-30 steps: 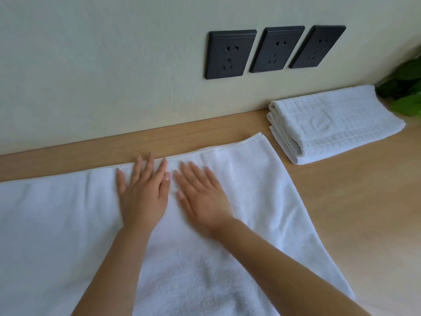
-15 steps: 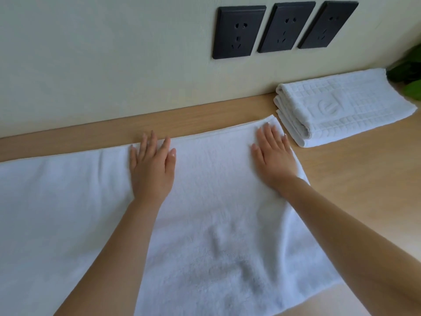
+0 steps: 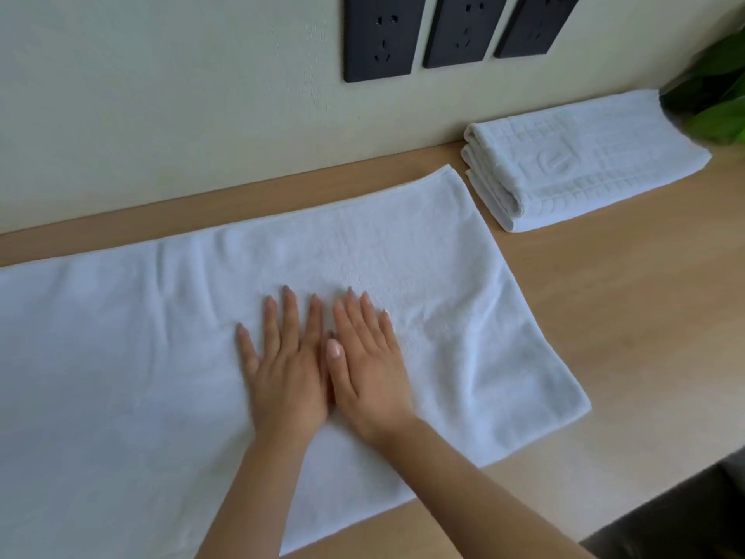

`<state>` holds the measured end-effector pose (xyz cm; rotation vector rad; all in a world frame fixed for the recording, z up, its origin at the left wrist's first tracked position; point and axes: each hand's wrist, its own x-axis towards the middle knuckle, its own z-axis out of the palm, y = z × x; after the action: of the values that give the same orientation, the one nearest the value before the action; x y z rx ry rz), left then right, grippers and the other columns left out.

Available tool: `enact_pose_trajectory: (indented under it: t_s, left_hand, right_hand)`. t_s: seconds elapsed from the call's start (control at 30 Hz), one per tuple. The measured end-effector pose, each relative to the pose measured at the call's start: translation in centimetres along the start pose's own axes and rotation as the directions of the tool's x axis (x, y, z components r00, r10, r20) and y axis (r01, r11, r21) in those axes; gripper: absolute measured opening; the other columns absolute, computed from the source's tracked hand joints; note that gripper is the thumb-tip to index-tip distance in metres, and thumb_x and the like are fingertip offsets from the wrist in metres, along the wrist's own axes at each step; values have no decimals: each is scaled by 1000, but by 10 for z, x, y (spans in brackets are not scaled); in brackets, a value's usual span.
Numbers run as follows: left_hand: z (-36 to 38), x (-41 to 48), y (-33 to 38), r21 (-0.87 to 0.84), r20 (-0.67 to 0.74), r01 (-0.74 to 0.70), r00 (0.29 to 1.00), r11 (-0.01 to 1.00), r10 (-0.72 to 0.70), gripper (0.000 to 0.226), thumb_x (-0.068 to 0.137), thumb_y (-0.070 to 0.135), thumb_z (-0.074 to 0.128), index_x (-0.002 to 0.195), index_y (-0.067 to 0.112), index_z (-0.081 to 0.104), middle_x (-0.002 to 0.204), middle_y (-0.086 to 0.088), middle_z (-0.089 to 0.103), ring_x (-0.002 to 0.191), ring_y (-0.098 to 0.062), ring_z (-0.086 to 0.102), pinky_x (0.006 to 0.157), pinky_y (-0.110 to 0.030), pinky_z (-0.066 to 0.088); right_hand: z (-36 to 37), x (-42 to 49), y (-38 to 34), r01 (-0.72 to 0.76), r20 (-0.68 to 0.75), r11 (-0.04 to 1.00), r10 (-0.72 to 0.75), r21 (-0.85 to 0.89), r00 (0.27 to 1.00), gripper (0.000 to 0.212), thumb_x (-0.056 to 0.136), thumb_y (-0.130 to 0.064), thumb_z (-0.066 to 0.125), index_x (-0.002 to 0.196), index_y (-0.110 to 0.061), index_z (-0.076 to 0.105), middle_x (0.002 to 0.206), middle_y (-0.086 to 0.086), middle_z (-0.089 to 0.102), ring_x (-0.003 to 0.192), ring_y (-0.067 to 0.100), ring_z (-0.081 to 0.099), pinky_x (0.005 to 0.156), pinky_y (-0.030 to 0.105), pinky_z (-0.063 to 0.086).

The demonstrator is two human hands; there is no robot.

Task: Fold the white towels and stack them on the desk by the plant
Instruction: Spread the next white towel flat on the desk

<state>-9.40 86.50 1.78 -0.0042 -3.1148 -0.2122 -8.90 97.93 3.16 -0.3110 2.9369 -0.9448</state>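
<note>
The flat white towel (image 3: 169, 357) is being pressed onto the wooden desk (image 3: 629, 316) at mid-frame, its long axis running from the left edge of the frame toward centre right. The left hand (image 3: 282, 369) and right hand (image 3: 369, 369) are being held flat and spread, palms down, side by side and touching at the thumbs; nothing is being gripped. The towel's free short edge is lying to the right of the hands, nearer the right hand, so a fold is judged likely to be led from that side. The folded waffle towel (image 3: 584, 155) is being kept at upper right, just beside the plant (image 3: 717, 94). The flat towel's left end is being cut off by the frame; the plant is being shown only partly and blurred.
</note>
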Motion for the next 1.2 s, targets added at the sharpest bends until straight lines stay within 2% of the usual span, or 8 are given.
enact_pose_trajectory:
  t_s: [0.17,0.4,0.53,0.7,0.77,0.83,0.97,1.2]
  left_hand:
    - [3,6,-3,-68,-62,42,997,997,-47,56,97,37,23,144,13,42,154,-7,32,142,-25,30,113,-50,11]
    - [5,4,-1,-48,-76,62,995,997,-65,58,99,41,15,146,14,37,156,-4,27,144,-22,24,115,-48,7]
    - [4,6,-1,-67,-88,74,993,995,-80,58,99,41,17,145,14,38,155,-5,28,145,-22,23,115,-48,5]
    - [-18,-20,-8,-544,-176,36,972,838,-156,53,96,36,31,139,10,47,147,0,39,143,-19,23,118,-45,10]
    - [-25,-51,-12,-451,-223,39,963,892,-154,48,97,35,34,135,14,53,146,-1,43,144,-19,23,117,-45,7]
    - [-20,-77,-16,-266,-186,113,968,957,-166,49,97,39,30,136,19,53,150,-5,39,145,-23,21,116,-49,3]
    - [-2,-93,-19,-69,-81,199,976,978,-204,54,97,43,25,143,22,43,156,-6,26,145,-25,20,115,-53,8]
    - [1,-91,-17,-24,-83,248,965,968,-249,54,98,43,20,146,24,38,156,-3,25,145,-23,20,116,-50,8]
  right_hand:
    - [-13,2,28,81,48,974,-72,-213,996,57,102,-41,9,150,-19,29,158,1,21,148,13,6,120,35,3]
    - [-81,-15,115,-256,-84,882,243,-396,966,58,95,-49,2,150,-31,1,161,-4,3,145,7,-7,119,30,-7]
    - [-88,-18,129,-267,-96,874,250,-406,963,60,95,-48,0,150,-26,0,161,-2,3,145,6,-9,118,30,-12]
    - [-84,-18,123,-300,-171,905,258,-302,951,66,94,-40,8,153,-12,16,161,6,6,147,15,-6,119,37,-9]
    - [-77,-22,98,-278,-256,945,229,-171,939,61,96,-33,16,150,-6,22,159,11,11,146,18,-4,119,40,-4]
    - [-60,-31,57,-102,-287,993,81,-60,954,54,99,-27,26,148,-2,26,157,13,17,146,22,4,119,40,1]
    - [-7,-61,-7,246,26,969,-245,-23,969,52,104,-31,15,150,-7,23,158,10,16,148,22,6,120,41,7]
    - [-22,-61,47,125,90,930,-99,-345,991,52,102,-40,17,151,-26,26,159,1,19,147,18,13,118,39,10]
